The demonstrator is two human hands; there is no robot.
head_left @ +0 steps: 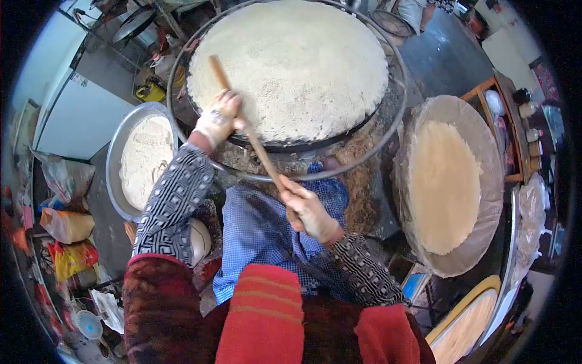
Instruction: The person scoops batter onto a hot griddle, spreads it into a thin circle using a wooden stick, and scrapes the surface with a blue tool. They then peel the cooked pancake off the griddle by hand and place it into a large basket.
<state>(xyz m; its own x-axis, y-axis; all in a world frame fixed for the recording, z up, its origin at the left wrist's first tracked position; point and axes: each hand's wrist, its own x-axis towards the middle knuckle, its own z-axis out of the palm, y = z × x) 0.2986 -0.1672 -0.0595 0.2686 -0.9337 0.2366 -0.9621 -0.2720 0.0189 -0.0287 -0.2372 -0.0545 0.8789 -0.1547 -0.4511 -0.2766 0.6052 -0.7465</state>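
A large round griddle (285,145) lies in front of me, its top covered by a pale, wet-looking layer of batter (291,73). Both my hands grip one wooden stick (262,153), slanted across the griddle's near left edge. My left hand (219,116), whitish over the fingers and back, is wrapped round its upper half. Nearer my lap, my right hand (310,213) closes on the lower end. The stick's far end is slightly blurred over the batter; whether it touches is hard to tell.
A metal ring (397,121) circles the griddle. To the left stands a basin (114,164) of pale batter. On the right, a plastic-lined round tray (488,236) holds thin tan flatbreads (445,188). A wooden shelf (506,121) is beyond it. Another person's arm (427,15) shows at top right.
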